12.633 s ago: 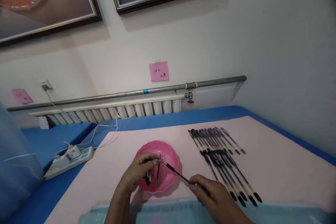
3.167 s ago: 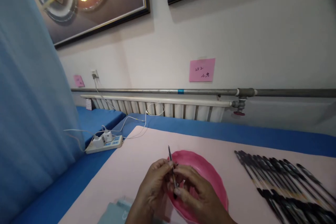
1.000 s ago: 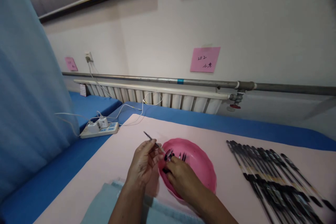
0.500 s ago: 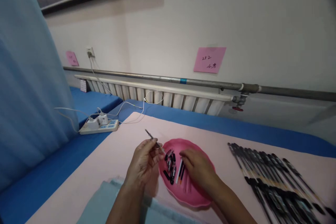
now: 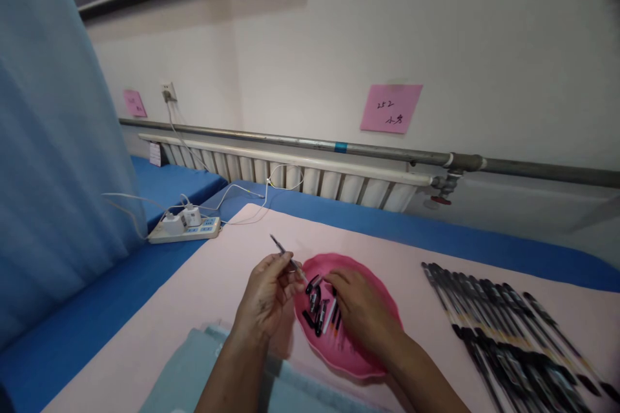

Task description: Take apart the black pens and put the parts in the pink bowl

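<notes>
My left hand [image 5: 266,293], fingers closed, pinches a slim gel pen [image 5: 281,248] beside the left rim of a pink plate [image 5: 339,366]. The pen slants, its dark narrow end pointing up and away, its paler end toward the plate. Over the plate, my right hand [image 5: 365,310] has its fingers bent together, the tips at a black-and-clear pen cap [image 5: 314,283]. More black pen caps [image 5: 320,319] lie loosely on the plate's left side. Next to them are thin pen parts [image 5: 334,319] in white and black with orange ends, partly covered by my right hand.
Rows of black-capped pens [image 5: 508,329] lie on the pink sheet [image 5: 213,284] at right. Light blue cloth [image 5: 188,368] lies in front. A power strip [image 5: 186,232] with chargers and white cables sits at left, near a blue curtain [image 5: 62,142]. Behind stands a radiator [image 5: 310,182].
My right hand has shifted slightly left across the plate, bringing its fingertips to the pen cap. My left hand keeps holding the pen almost unmoved. The view has shifted a little.
</notes>
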`<state>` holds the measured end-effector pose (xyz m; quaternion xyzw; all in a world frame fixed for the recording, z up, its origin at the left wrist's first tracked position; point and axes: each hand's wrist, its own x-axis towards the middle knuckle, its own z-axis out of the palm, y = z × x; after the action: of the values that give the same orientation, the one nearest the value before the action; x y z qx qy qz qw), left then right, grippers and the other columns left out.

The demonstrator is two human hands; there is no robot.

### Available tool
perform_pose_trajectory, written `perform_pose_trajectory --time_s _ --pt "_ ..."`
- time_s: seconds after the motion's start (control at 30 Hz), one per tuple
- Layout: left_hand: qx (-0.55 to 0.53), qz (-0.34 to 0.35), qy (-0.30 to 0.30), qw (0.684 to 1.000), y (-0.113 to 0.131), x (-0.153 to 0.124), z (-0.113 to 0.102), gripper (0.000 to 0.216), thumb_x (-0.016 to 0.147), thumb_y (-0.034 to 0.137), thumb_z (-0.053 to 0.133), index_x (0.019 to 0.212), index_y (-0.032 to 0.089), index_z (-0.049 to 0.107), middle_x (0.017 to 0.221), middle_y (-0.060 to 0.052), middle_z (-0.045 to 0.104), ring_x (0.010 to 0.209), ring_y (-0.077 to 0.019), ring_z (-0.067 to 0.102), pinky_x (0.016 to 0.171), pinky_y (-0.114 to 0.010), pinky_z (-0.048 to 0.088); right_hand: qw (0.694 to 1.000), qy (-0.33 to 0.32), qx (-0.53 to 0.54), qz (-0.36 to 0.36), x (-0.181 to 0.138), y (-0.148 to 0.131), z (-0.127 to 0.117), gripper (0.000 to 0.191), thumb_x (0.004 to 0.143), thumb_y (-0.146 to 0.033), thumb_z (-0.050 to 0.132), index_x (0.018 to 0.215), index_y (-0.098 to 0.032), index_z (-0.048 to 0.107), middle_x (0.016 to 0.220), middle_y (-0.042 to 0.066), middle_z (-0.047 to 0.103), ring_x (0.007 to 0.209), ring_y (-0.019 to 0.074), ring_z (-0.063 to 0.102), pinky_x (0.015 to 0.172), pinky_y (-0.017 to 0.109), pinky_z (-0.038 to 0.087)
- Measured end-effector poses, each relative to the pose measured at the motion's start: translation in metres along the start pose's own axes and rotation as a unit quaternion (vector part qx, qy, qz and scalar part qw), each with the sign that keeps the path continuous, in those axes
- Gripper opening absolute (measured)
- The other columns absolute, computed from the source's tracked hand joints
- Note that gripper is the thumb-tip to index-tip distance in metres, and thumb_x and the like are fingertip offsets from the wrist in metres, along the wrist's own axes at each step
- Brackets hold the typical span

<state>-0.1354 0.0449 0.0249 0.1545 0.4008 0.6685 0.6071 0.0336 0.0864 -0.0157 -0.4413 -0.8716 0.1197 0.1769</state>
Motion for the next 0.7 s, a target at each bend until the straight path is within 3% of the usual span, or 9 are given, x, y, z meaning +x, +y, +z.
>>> perform_pose_trajectory --time_s 0.1,0.27,0.47,0.6,0.7 --pt "0.006 -0.001 -0.005 1.0 -0.0006 0.0002 -0.0003 0.004 0.08 0.012 0.058 0.078 0.01 0.059 0.063 -0.005 0.064 0.049 -0.0107 0.059 0.046 -0.019 0.05 0.999 -0.018 0.007 -0.036 -0.0011 -0.0017 0.0043 0.039 0.078 -0.002 0.043 0.103 -0.024 0.063 0.102 0.005 0.063 0.091 0.0208 0.053 0.078 0.03 0.036" --pt "0.007 0.001 -0.006 1.0 -0.0008 0.0005 -0.0002 0.006 0.076 0.015 0.062 0.077 0.01 0.059 0.063 -0.005 0.064 0.049 -0.0109 0.058 0.045 -0.019 0.05 1.0 -0.011 -0.008 0.012 0.0002 -0.0002 0.0006 0.028 0.079 -0.005 0.04 0.076 -0.018 0.065 0.085 0.007 0.062 0.08 0.0206 0.053 0.069 0.029 0.036" --pt "0.008 0.0 -0.005 1.0 -0.0008 0.0014 -0.0006 0.006 0.076 0.015 0.063 0.078 0.01 0.059 0.063 -0.005 0.064 0.049 -0.011 0.058 0.045 -0.019 0.049 0.999 -0.001 -0.007 0.045 0.0 0.0052 -0.0035 0.028 0.08 -0.005 0.039 0.08 -0.018 0.064 0.085 0.008 0.062 0.08 0.0204 0.054 0.07 0.028 0.037" --pt "0.012 -0.002 -0.003 1.0 -0.0009 0.002 -0.0002 0.009 0.074 0.016 0.065 0.077 0.01 0.059 0.063 -0.005 0.063 0.049 -0.0113 0.058 0.044 -0.019 0.049 0.999 -0.026 0.005 0.026 -0.0007 0.0071 0.0003 0.024 0.081 -0.008 0.043 0.075 -0.018 0.064 0.082 0.006 0.062 0.079 0.0189 0.054 0.07 0.027 0.037" --pt "0.01 -0.003 -0.005 1.0 -0.001 0.0009 0.0001 0.009 0.074 0.016 0.066 0.076 0.011 0.059 0.062 -0.005 0.063 0.049 -0.011 0.058 0.045 -0.019 0.049 0.999 -0.046 0.018 0.009 -0.0011 0.0064 0.0024 0.024 0.081 -0.01 0.045 0.082 -0.021 0.066 0.084 0.004 0.062 0.079 0.0176 0.054 0.07 0.026 0.037"
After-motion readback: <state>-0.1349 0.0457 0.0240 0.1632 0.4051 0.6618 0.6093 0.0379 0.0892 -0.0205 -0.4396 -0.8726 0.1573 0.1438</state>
